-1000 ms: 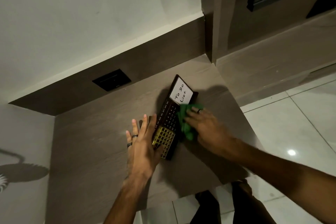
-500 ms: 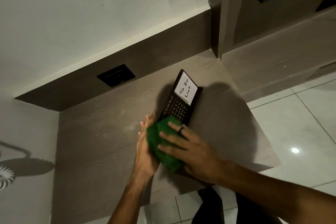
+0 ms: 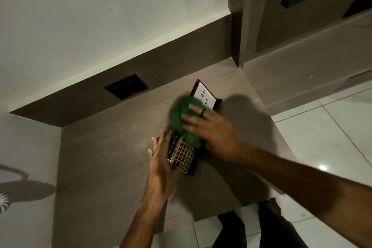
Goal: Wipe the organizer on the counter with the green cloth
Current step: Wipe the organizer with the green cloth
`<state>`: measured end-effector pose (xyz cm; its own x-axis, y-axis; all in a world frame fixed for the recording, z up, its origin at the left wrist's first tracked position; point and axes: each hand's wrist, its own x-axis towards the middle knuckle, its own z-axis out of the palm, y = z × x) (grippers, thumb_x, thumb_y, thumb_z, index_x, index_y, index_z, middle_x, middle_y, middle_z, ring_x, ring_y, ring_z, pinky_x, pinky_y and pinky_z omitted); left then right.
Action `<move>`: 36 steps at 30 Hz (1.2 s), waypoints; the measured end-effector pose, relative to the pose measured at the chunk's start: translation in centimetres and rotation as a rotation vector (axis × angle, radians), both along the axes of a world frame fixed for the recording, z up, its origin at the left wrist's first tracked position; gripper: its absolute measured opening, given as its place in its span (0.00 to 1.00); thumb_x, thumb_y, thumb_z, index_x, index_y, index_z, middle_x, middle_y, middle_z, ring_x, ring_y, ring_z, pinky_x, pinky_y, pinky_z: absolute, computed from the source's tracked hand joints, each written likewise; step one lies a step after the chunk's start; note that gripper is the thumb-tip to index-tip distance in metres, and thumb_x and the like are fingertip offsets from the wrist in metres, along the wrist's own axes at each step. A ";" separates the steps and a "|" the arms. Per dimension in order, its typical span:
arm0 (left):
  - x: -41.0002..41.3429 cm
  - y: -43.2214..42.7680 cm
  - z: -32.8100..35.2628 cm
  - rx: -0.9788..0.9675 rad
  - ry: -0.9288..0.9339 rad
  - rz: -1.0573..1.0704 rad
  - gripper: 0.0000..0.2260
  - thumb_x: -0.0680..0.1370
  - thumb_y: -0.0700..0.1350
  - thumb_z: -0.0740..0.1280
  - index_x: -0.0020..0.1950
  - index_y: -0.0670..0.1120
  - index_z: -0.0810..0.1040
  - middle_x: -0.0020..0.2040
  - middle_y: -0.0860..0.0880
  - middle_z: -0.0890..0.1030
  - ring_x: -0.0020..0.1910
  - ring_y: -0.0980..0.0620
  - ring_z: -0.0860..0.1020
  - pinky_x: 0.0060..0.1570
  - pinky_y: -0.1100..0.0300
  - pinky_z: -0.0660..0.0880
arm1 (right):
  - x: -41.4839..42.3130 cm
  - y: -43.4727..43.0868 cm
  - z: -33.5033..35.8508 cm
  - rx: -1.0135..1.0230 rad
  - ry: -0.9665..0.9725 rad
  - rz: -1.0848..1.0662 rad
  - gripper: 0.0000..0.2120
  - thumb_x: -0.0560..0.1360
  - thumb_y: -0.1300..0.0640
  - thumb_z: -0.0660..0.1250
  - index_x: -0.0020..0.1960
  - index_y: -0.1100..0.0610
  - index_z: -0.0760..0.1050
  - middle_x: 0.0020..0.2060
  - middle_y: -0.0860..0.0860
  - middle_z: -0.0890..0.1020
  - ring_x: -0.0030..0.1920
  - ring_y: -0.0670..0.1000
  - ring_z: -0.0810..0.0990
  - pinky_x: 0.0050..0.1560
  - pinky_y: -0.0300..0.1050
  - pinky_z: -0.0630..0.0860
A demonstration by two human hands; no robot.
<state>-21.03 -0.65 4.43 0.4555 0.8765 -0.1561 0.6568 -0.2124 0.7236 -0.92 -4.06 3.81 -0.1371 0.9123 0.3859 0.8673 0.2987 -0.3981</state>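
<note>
A dark, long organizer [image 3: 184,155] lies at an angle on the brown counter [image 3: 108,159]. Its near end has a gold grid; its far end carries a white note card [image 3: 205,95] with handwriting. My right hand [image 3: 211,129], a dark ring on one finger, presses the green cloth [image 3: 184,116] flat onto the organizer's middle and far part. The cloth and hand are blurred. My left hand [image 3: 161,159] rests with fingers straight against the organizer's left side and near corner, steadying it.
A black wall plate [image 3: 126,86] sits in the brown upstand behind the counter. The counter's right and near edges drop to a glossy tiled floor [image 3: 322,139]. A wall corner post [image 3: 239,26] rises behind the organizer. My legs [image 3: 257,229] show below.
The right hand has swept the green cloth from the organizer's near gold end up toward the note card, uncovering the gold grid. The left hand stays at the left side.
</note>
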 end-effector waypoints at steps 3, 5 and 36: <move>-0.8 0.0 -0.4 0.056 0.090 -0.037 0.43 0.71 0.30 0.70 0.80 0.51 0.54 0.81 0.49 0.52 0.79 0.52 0.39 0.76 0.50 0.36 | 3.3 2.1 0.5 -0.060 0.086 -0.169 0.32 0.66 0.71 0.70 0.69 0.57 0.73 0.71 0.56 0.72 0.72 0.64 0.65 0.65 0.64 0.70; -0.5 -0.2 0.4 0.037 0.093 -0.037 0.43 0.72 0.31 0.71 0.79 0.52 0.54 0.81 0.50 0.52 0.80 0.52 0.40 0.77 0.48 0.36 | 4.4 3.4 0.3 -0.085 0.199 -0.333 0.33 0.68 0.72 0.67 0.70 0.54 0.71 0.72 0.54 0.71 0.72 0.62 0.66 0.63 0.63 0.72; 0.1 -0.9 0.9 0.053 0.119 -0.016 0.44 0.72 0.34 0.70 0.80 0.55 0.50 0.82 0.50 0.51 0.80 0.50 0.39 0.75 0.48 0.34 | -3.7 -4.2 -2.9 -0.379 -0.254 -0.236 0.14 0.70 0.52 0.69 0.56 0.53 0.80 0.55 0.53 0.82 0.56 0.56 0.76 0.54 0.51 0.70</move>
<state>-20.93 -1.51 5.31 0.4506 0.8776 -0.1634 0.7337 -0.2598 0.6278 -4.64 -8.22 0.93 0.0428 0.9991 0.0032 0.9771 -0.0412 -0.2085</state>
